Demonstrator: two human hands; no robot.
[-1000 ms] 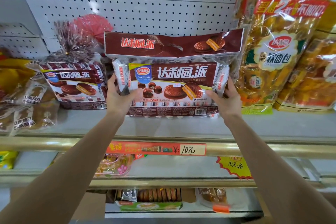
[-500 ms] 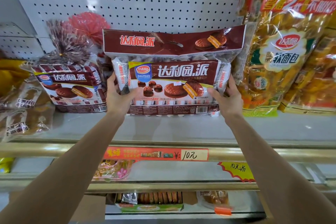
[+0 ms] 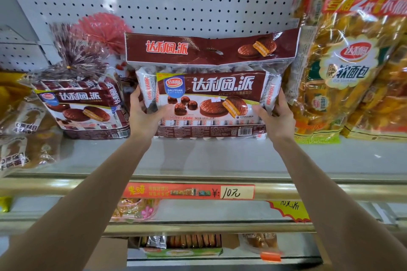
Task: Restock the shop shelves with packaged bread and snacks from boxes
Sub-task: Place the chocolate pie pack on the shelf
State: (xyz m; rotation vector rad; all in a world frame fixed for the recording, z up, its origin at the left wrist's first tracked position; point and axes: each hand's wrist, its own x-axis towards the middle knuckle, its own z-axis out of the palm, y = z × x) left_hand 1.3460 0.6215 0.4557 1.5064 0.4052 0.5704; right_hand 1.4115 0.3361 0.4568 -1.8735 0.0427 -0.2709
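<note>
A large brown bag of chocolate pies (image 3: 211, 88) stands upright on the grey shelf (image 3: 204, 156), its base touching the shelf surface. My left hand (image 3: 144, 114) grips its lower left side, thumb across the front. On the bag's lower right side is my right hand (image 3: 274, 116), gripping in the same way. The bag's flat header with a carry slot leans toward the white pegboard (image 3: 165, 0) behind.
A smaller tied bag of the same pies (image 3: 81, 103) sits just left, bread packs (image 3: 24, 130) beyond it. Tall yellow bags of soft bread (image 3: 350, 59) stand close on the right. A red 10-yuan price tag (image 3: 189, 191) hangs on the gold shelf rail; lower shelves hold snacks.
The pie bag has hardly shifted between my hands. The view has drifted slightly, with the shelf goods sliding a little left and down in the frame.
</note>
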